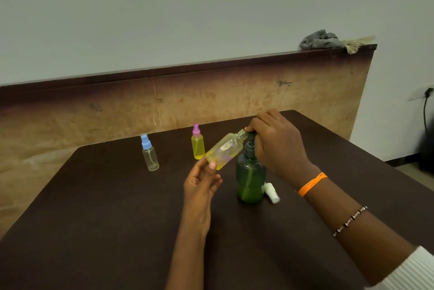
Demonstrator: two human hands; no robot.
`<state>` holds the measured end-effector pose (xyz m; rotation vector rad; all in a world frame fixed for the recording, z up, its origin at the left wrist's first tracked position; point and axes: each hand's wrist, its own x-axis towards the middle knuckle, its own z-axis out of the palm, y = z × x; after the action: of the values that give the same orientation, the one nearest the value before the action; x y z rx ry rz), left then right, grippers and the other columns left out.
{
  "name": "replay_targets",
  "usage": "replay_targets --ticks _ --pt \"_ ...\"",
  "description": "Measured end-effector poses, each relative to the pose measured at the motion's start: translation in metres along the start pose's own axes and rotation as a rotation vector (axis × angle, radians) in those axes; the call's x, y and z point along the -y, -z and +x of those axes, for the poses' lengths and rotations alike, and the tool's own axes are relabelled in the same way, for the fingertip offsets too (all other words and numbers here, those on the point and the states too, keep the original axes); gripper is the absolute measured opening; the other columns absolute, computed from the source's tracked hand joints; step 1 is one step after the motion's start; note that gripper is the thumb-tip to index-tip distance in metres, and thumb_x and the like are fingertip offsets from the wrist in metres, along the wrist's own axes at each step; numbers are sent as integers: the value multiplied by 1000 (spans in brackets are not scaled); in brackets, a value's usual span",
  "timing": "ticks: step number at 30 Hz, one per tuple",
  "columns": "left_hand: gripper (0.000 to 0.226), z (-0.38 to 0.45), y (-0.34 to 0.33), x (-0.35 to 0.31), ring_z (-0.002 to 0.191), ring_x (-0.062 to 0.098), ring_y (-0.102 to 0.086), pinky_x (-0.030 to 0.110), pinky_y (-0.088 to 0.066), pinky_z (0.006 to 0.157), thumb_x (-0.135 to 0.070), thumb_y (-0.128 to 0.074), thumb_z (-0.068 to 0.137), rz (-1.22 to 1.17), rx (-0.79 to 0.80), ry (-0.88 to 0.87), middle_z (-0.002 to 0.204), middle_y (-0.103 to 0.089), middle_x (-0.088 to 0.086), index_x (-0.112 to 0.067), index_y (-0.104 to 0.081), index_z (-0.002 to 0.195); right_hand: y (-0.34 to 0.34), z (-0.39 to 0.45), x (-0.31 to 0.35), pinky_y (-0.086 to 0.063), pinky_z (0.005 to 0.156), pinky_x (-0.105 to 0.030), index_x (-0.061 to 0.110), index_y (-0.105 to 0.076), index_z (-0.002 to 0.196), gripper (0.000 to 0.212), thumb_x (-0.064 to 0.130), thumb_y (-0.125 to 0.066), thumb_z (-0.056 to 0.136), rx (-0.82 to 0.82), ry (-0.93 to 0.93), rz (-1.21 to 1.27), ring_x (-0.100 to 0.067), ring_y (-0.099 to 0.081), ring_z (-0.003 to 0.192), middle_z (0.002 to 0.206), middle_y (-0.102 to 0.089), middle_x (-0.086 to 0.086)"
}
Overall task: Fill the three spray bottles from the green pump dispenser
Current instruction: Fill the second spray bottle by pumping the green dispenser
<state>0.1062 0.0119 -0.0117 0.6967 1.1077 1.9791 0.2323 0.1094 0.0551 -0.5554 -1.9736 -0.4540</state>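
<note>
My left hand (202, 184) holds the open bottle (224, 150), tipped toward two o'clock; my right hand (274, 143) grips the green pump (250, 179).

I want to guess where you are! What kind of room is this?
Probably a plain workroom or classroom: a dark table against a bare pale wall, a worn wooden board behind it, and a wall socket.

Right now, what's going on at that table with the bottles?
A person is filling an uncapped spray bottle: the left hand holds it tilted, its open neck at the spout of the green pump dispenser, and the right hand is on the pump head. Its white cap lies beside the dispenser. The pink-capped bottle stands yellow with liquid; the blue-capped bottle looks empty.
</note>
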Motion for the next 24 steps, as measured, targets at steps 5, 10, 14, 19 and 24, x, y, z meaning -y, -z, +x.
replay_targets --ticks 5,10,14,19,24 --pt "34 1 1 -1 70 6 -56 24 -52 76 -29 -63 69 -6 1 -1 91 -63 -3 -24 -63 103 -16 -40 17 -52 82 -35 -7 -66 107 38 -4 -36 83 -123 -145 89 -29 -61 96 100 -65 -19" --pt "41 1 3 -1 71 6 -56 22 -53 72 -30 -63 68 -11 -14 10 94 -63 -2 -22 -62 108 -10 -22 13 -50 57 -35 -1 -69 87 23 -2 -46 82 -81 -85 30 -27 -60 68 80 -64 -13" --pt "33 1 2 -1 69 5 -56 19 -54 69 -28 -63 70 -6 -2 6 92 -63 -3 -24 -63 103 -3 -10 5 -43 51 -32 3 -64 73 11 -6 -58 69 -17 -17 -29 -26 -56 61 73 -60 -10" --pt "31 1 2 0 70 5 -56 21 -54 72 -29 -63 70 -6 2 -2 91 -63 -4 -25 -63 101 -12 -34 14 -53 82 -34 -4 -69 101 34 -4 -41 81 -144 -85 73 -28 -64 94 97 -68 -17" --pt "33 0 2 -1 71 6 -56 24 -52 74 -29 -63 69 -7 -5 6 93 -63 -3 -25 -62 101 -3 -11 9 -50 51 -34 1 -67 76 23 1 -44 78 -3 -71 76 -28 -59 62 74 -62 -12"
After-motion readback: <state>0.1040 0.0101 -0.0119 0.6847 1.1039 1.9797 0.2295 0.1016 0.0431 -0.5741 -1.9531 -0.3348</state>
